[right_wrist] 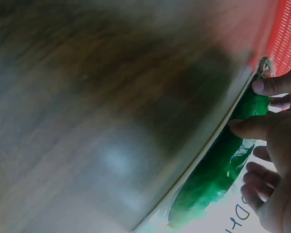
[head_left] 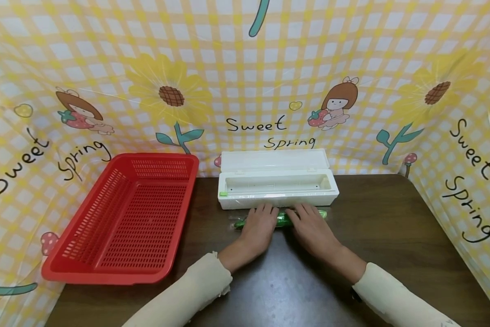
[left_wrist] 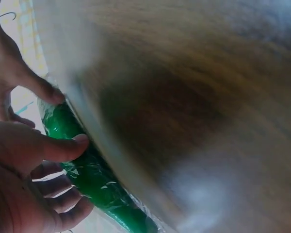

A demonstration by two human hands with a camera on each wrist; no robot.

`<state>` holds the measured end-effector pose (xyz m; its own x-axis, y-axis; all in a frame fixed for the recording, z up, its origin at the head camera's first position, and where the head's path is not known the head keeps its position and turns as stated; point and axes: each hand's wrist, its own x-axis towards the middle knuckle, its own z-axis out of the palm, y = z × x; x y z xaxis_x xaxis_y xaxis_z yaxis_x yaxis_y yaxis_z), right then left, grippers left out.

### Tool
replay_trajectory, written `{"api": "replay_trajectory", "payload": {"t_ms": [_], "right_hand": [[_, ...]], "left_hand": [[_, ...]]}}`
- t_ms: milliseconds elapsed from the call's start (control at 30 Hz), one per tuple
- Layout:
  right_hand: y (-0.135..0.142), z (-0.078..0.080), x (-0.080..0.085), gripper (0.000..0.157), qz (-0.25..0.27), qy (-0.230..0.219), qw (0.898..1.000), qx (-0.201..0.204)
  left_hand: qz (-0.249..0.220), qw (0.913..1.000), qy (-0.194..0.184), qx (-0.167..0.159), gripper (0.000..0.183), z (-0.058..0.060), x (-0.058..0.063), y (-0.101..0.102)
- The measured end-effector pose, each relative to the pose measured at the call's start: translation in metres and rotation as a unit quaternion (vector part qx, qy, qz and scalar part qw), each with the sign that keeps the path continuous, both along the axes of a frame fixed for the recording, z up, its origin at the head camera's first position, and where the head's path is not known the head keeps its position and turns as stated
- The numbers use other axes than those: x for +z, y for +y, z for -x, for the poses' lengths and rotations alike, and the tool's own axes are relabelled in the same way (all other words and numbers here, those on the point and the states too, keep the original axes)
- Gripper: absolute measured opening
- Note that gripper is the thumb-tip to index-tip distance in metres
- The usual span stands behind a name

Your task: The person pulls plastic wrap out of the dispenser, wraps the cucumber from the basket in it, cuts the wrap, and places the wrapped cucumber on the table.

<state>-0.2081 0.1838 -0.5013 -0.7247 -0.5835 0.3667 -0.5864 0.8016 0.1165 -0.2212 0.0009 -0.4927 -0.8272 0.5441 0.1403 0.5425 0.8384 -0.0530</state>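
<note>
A long green cucumber (head_left: pixel 283 220) wrapped in clear plastic film (left_wrist: pixel 106 187) lies crosswise on the table, just in front of a white dispenser box (head_left: pixel 277 200). My left hand (head_left: pixel 258 229) grips its left part, thumb on the near side and fingers over the far side. Further right, my right hand (head_left: pixel 312 229) holds the cucumber in the same way. Both wrist views show thumbs pressing on the film-covered skin, with the other fingers curled behind. Part of the cucumber is hidden under the hands.
The box's white lid (head_left: pixel 274 160) stands raised at the back, and a green tab (head_left: pixel 223 194) sits on its left front edge. To the left is a red perforated basket (head_left: pixel 169 263). A checked cloth (head_left: pixel 245 81) surrounds the dark wooden table (head_left: pixel 392 227).
</note>
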Motion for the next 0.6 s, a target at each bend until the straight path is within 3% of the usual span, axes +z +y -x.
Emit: {"api": "replay_trajectory", "payload": {"t_ms": [233,467,600], "right_hand": [[-0.001,0.005,-0.004,0.025,-0.009,0.002,1.0,0.006],[-0.002,0.007,-0.005,0.02,-0.023,0.002,1.0,0.002],[-0.003,0.007,-0.007,0.021,-0.028,-0.004,1.0,0.0]], "left_hand": [[-0.006,0.9999,0.011,0.0,0.032,0.001,-0.004,0.0],[0.014,0.997,0.074,-0.015,0.029,0.001,-0.018,-0.001],[0.016,0.9957,0.089,-0.017,0.03,0.0,-0.021,-0.002]]}}
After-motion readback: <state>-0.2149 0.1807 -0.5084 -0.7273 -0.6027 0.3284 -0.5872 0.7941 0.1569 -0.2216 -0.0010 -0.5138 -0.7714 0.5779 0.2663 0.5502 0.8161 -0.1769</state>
